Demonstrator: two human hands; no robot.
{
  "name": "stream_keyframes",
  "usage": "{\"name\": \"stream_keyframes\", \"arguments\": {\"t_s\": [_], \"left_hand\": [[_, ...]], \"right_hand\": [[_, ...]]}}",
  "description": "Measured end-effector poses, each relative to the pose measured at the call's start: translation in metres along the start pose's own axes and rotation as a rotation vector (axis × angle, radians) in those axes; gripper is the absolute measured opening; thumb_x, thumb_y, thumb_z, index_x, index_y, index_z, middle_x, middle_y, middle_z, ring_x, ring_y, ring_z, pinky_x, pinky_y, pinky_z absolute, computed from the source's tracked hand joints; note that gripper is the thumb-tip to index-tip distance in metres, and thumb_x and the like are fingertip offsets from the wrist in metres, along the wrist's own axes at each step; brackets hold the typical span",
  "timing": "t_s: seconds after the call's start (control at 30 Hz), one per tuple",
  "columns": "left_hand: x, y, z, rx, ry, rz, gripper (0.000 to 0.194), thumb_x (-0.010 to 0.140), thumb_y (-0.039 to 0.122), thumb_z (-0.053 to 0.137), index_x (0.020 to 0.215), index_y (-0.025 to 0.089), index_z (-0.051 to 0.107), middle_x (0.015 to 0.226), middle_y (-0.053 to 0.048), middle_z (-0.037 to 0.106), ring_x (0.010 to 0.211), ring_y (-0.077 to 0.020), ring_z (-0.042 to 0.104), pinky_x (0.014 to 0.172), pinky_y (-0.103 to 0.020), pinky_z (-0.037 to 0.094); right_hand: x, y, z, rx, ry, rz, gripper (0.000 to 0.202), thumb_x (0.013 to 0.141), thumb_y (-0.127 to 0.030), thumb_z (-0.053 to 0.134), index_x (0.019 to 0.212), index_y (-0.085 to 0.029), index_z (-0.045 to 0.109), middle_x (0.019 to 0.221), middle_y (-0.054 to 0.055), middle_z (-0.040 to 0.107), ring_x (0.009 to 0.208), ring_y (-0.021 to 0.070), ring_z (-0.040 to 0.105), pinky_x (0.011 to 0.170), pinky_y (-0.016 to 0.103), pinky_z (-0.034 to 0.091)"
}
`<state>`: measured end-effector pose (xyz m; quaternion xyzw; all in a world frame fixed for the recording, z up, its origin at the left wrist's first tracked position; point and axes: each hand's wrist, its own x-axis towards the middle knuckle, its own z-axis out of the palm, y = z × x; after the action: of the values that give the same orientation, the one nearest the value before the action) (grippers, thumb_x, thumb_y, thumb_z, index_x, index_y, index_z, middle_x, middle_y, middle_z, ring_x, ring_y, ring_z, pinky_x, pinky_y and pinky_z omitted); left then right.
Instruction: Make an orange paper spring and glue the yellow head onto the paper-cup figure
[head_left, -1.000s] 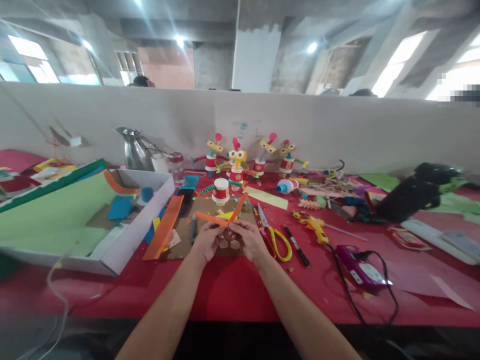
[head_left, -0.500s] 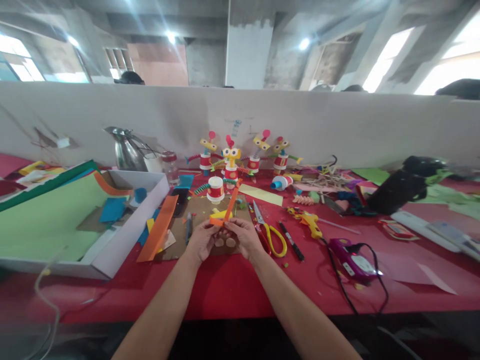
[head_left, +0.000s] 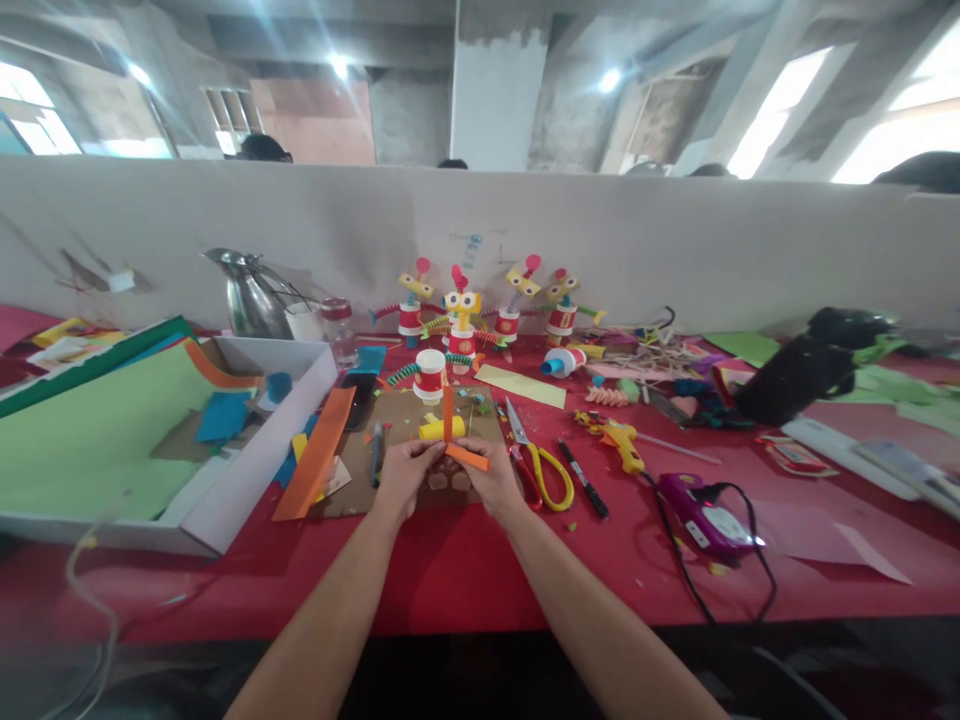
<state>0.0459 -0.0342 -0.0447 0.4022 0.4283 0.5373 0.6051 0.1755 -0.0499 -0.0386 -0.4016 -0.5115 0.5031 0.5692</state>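
Two orange paper strips (head_left: 448,412) meet at an angle between my fingers, one pointing away from me and the other lying to the right. My left hand (head_left: 405,474) pinches them near the corner. My right hand (head_left: 489,474) grips the same strips from the other side. Just beyond my fingertips a yellow paper roll (head_left: 431,430) lies on the brown cardboard (head_left: 352,490). Behind it stands a paper cup figure (head_left: 430,376) with coiled green arms and no head. Several finished cup figures (head_left: 462,345) with yellow heads stand farther back.
Yellow-handled scissors (head_left: 551,475), a black marker (head_left: 583,482) and a yellow glue gun (head_left: 622,446) lie to the right, with a purple power box (head_left: 709,520) and its cable. At left are a wide orange strip (head_left: 319,460) and a white box (head_left: 202,535) of coloured paper. A metal jug (head_left: 255,295) stands behind.
The strip's sideways end has swung from left to right, and the other strip now points more straight ahead. Both hands keep their hold. The yellow roll shows more fully.
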Motion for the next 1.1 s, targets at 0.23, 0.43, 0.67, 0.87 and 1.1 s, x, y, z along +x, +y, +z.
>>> {"name": "stream_keyframes", "arguments": {"t_s": [0.23, 0.43, 0.67, 0.87, 1.1], "left_hand": [[0.001, 0.001, -0.001, 0.039, 0.040, 0.027, 0.036, 0.052, 0.041, 0.084, 0.072, 0.012, 0.076, 0.063, -0.006, 0.070, 0.057, -0.0139, 0.060, 0.057, -0.024, 0.047], [0.001, 0.001, 0.000, 0.043, 0.077, 0.073, 0.028, 0.058, 0.036, 0.082, 0.073, 0.013, 0.075, 0.061, -0.001, 0.068, 0.054, -0.0095, 0.055, 0.053, -0.020, 0.040], [-0.004, 0.006, 0.004, -0.141, -0.019, 0.024, 0.027, 0.059, 0.033, 0.082, 0.071, 0.012, 0.071, 0.066, -0.003, 0.068, 0.060, -0.0109, 0.060, 0.060, -0.022, 0.046], [-0.005, 0.008, 0.002, -0.106, -0.043, -0.002, 0.028, 0.059, 0.032, 0.082, 0.076, 0.013, 0.071, 0.070, -0.003, 0.068, 0.061, -0.0110, 0.060, 0.060, -0.022, 0.046], [-0.001, 0.004, 0.002, -0.095, 0.045, -0.009, 0.030, 0.053, 0.032, 0.085, 0.071, 0.012, 0.070, 0.063, -0.002, 0.066, 0.057, -0.0108, 0.059, 0.056, -0.022, 0.044]], "right_hand": [[0.004, 0.006, 0.002, -0.047, 0.043, -0.015, 0.013, 0.069, -0.030, 0.067, 0.075, -0.022, 0.076, 0.074, 0.002, 0.070, 0.068, 0.0168, 0.060, 0.065, 0.029, 0.049], [0.002, -0.001, 0.006, 0.011, 0.098, 0.115, 0.015, 0.064, -0.032, 0.072, 0.067, -0.017, 0.073, 0.062, 0.001, 0.067, 0.058, 0.0139, 0.056, 0.057, 0.026, 0.045], [0.004, -0.003, 0.005, 0.065, 0.156, 0.114, 0.017, 0.063, -0.033, 0.072, 0.063, -0.017, 0.069, 0.060, 0.001, 0.066, 0.056, 0.0123, 0.056, 0.055, 0.025, 0.044], [0.006, 0.000, 0.002, 0.029, 0.142, 0.123, 0.014, 0.060, -0.029, 0.074, 0.059, -0.016, 0.068, 0.056, 0.000, 0.065, 0.055, 0.0124, 0.056, 0.055, 0.025, 0.043], [0.005, -0.002, 0.002, 0.008, 0.137, 0.118, 0.020, 0.063, -0.036, 0.074, 0.063, -0.017, 0.069, 0.057, 0.001, 0.065, 0.056, 0.0138, 0.057, 0.056, 0.026, 0.044]]}}
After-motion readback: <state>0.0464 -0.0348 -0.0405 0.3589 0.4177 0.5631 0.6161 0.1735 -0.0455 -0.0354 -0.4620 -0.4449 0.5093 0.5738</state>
